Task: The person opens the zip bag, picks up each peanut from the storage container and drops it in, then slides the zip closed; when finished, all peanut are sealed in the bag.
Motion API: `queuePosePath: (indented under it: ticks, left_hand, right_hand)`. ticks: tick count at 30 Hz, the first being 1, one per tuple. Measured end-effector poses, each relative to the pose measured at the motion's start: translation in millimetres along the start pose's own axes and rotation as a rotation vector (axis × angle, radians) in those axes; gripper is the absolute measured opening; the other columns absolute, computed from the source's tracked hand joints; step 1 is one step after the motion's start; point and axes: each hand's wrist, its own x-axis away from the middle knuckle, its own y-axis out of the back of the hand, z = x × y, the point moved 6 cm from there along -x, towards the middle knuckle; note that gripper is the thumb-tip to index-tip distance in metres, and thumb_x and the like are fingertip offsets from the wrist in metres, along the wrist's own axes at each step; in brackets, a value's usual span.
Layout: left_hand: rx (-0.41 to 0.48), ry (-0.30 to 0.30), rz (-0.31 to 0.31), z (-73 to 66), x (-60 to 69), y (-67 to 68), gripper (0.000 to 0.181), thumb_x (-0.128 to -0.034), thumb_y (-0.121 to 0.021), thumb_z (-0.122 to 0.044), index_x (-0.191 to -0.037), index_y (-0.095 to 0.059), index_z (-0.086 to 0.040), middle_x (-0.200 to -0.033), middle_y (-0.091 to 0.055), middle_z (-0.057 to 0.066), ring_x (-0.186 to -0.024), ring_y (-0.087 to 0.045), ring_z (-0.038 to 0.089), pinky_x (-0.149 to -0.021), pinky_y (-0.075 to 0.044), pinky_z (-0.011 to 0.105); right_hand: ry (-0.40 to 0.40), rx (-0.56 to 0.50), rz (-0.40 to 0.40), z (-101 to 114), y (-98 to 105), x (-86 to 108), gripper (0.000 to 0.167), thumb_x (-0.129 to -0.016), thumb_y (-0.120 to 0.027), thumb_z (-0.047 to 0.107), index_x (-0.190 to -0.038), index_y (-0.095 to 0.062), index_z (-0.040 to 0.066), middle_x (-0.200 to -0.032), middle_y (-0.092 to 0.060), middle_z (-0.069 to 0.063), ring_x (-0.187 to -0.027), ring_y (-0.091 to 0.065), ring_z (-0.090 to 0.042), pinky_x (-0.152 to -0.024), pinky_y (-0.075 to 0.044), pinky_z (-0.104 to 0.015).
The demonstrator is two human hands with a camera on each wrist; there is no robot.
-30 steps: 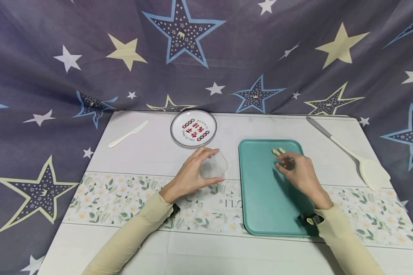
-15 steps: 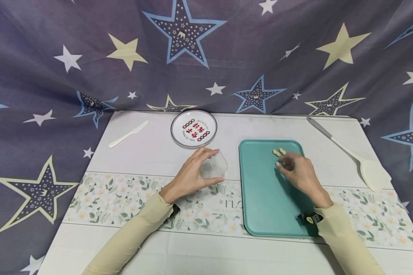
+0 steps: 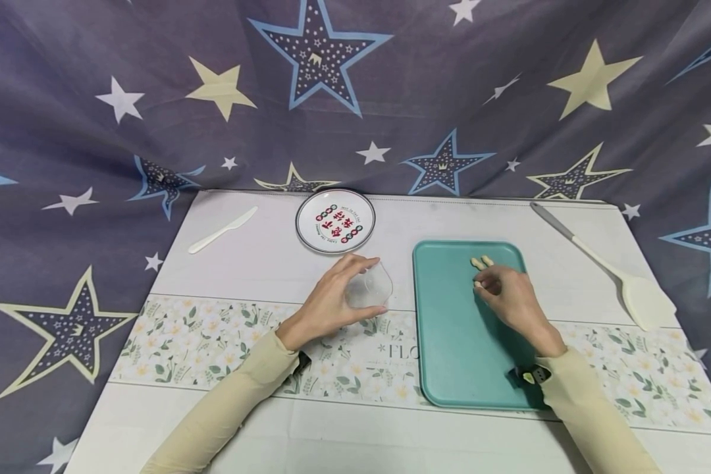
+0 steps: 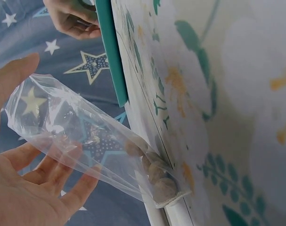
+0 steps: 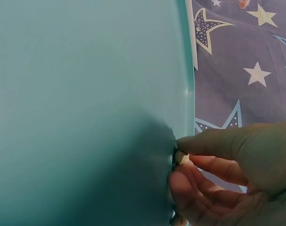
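Note:
My left hand (image 3: 332,293) holds a clear plastic bag (image 4: 81,127) by its mouth, thumb and fingers spread around the opening. The bag stands upright on the table left of the tray, with several brown, peanut-like pieces (image 4: 157,176) at its bottom. Over the upper part of a teal tray (image 3: 462,355), my right hand (image 3: 512,296) pinches a peanut (image 5: 181,157) between thumb and fingertips, mostly covered by them. Two more peanuts (image 3: 481,263) lie on the tray just beyond those fingers.
A white plate (image 3: 361,210) with red lettering sits at the back middle. A white plastic knife (image 3: 222,230) lies at the back left. Right of the tray is a white spatula (image 3: 640,299) with a grey handle. A star-patterned cloth (image 3: 355,99) hangs behind the table.
My right thumb and fingers have drawn together over the tray. The left hand and the bag stay in place; the head view has shifted very slightly.

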Motion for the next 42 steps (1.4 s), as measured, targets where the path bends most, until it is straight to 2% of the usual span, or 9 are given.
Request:
queuePosePath:
  ticks: [7, 17, 28, 36, 42]
  left_hand:
    - [-0.002, 0.013, 0.015, 0.1, -0.2, -1.4, 0.089, -0.0784, -0.091, -0.045, -0.152, -0.052, -0.014, -0.139, -0.059, 0.002, -0.126, -0.059, 0.020, -0.109, -0.052, 0.043]
    - [0.021, 0.010, 0.022, 0.9, -0.3, -2.8, 0.089, -0.0783, -0.091, -0.044, -0.152, -0.053, -0.012, -0.138, -0.060, 0.007, -0.123, -0.060, 0.021, -0.107, -0.053, 0.044]
    - [0.009, 0.011, 0.016, -0.1, 0.4, -2.4, 0.089, -0.0780, -0.091, -0.044, -0.152, -0.052, -0.015, -0.137, -0.060, 0.006, -0.122, -0.061, 0.021, -0.107, -0.054, 0.044]
    - [0.010, 0.010, 0.018, 1.0, 0.1, -1.8, 0.088, -0.0790, -0.091, -0.045, -0.153, -0.052, -0.015, -0.138, -0.060, 0.004, -0.123, -0.061, 0.022, -0.106, -0.055, 0.041]
    - [0.013, 0.012, 0.024, 1.9, 0.9, -2.8, 0.088, -0.0790, -0.091, -0.045, -0.153, -0.052, -0.016, -0.139, -0.059, 0.002, -0.124, -0.061, 0.025, -0.107, -0.054, 0.042]
  right_hand:
    - [0.009, -0.013, 0.014, 5.4, -4.3, -0.2, 0.016, -0.093, -0.074, 0.000, -0.109, -0.074, -0.003, -0.094, -0.075, -0.020, -0.084, -0.074, -0.033, -0.075, -0.061, -0.052]
    - [0.040, -0.031, -0.017, 22.6, -12.5, -3.0, 0.013, -0.090, -0.079, 0.003, -0.102, -0.077, 0.002, -0.088, -0.077, -0.012, -0.076, -0.071, -0.022, -0.068, -0.055, -0.030]
    - [0.052, -0.152, 0.056, 54.6, -21.6, -2.3, 0.012, -0.093, -0.077, 0.008, -0.105, -0.075, 0.005, -0.091, -0.074, -0.009, -0.079, -0.069, -0.016, -0.073, -0.059, -0.029]
    - [0.104, -0.193, 0.066, 80.1, -30.6, -7.7, 0.012, -0.092, -0.078, 0.008, -0.103, -0.075, 0.007, -0.089, -0.074, -0.005, -0.078, -0.068, -0.013, -0.070, -0.060, -0.024]
    - [0.140, -0.233, 0.061, 95.8, -35.9, -12.8, 0.010, -0.091, -0.078, 0.005, -0.101, -0.076, 0.007, -0.088, -0.074, -0.006, -0.078, -0.069, -0.015, -0.070, -0.062, -0.028]
